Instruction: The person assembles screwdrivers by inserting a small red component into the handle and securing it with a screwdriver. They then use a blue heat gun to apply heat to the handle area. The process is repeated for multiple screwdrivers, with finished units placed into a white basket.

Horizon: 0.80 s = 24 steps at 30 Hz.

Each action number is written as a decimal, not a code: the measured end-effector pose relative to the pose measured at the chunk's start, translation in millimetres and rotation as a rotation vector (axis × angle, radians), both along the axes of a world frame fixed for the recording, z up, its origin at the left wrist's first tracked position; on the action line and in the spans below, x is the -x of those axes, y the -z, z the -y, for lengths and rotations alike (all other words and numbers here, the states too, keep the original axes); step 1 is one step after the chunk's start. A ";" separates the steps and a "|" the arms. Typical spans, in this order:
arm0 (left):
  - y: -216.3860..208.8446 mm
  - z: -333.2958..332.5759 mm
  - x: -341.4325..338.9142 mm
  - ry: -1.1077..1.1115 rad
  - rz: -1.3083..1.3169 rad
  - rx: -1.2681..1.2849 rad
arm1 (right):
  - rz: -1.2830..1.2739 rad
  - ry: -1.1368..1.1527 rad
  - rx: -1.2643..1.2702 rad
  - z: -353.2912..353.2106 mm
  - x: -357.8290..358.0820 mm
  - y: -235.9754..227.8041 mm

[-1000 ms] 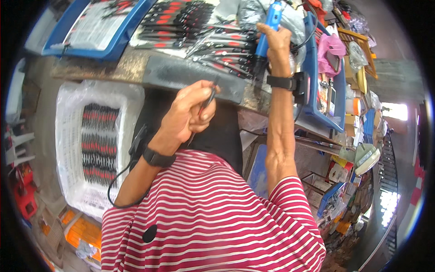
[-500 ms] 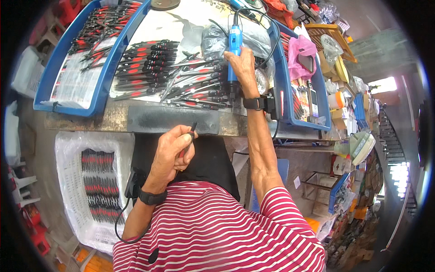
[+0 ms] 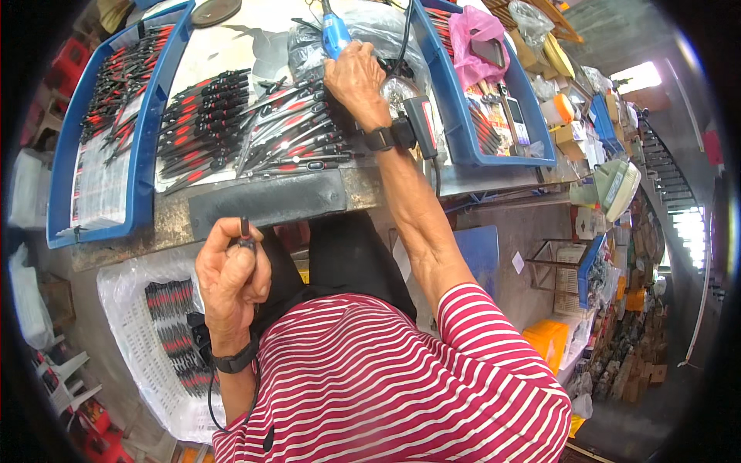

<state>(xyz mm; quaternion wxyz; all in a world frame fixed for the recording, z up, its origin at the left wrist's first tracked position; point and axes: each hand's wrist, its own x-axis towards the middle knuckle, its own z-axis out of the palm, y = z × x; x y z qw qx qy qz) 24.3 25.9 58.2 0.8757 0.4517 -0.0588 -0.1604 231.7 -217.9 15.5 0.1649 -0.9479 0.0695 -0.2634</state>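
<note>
My right hand (image 3: 356, 83) is closed round the lower body of a blue electric screwdriver (image 3: 335, 34) above the workbench; the driver's lower end is hidden behind the hand. My left hand (image 3: 233, 274) is curled in front of the bench edge, above my lap. It pinches a slim black pen-like tool (image 3: 245, 229), whose short dark end points up between thumb and forefinger; the rest is inside the hand. Left of the driver lie a loose heap of silver, black and red pen-like tools (image 3: 289, 135) and a neater stack of similar ones (image 3: 202, 123).
Blue trays stand at the left (image 3: 143, 174) and right (image 3: 467, 143), the right one holding a pink bag (image 3: 472, 38). A dark pad (image 3: 266, 202) lies along the bench edge. Below, a plastic-lined white basket (image 3: 139, 324) holds rows of the tools. A cable hangs behind my right wrist.
The view has shifted, with bench items now further left. My left hand has turned so the black tool points upward. My right hand still holds the screwdriver, which now tilts more to the left.
</note>
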 end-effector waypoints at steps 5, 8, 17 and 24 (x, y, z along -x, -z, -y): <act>3.4 15.1 -0.2 0.022 -0.139 -0.056 | 0.082 -0.054 0.050 4.1 16.3 -1.7; 4.2 22.4 -1.2 0.026 -0.270 -0.180 | 0.158 -0.113 -0.008 5.0 43.6 -23.4; 36.8 60.1 -4.3 -0.078 -0.119 -0.150 | 0.346 -0.809 -1.069 -23.3 207.0 -121.9; 39.9 102.8 -13.7 -0.280 0.151 -0.406 | 0.219 -0.942 -1.302 -38.7 231.9 -111.4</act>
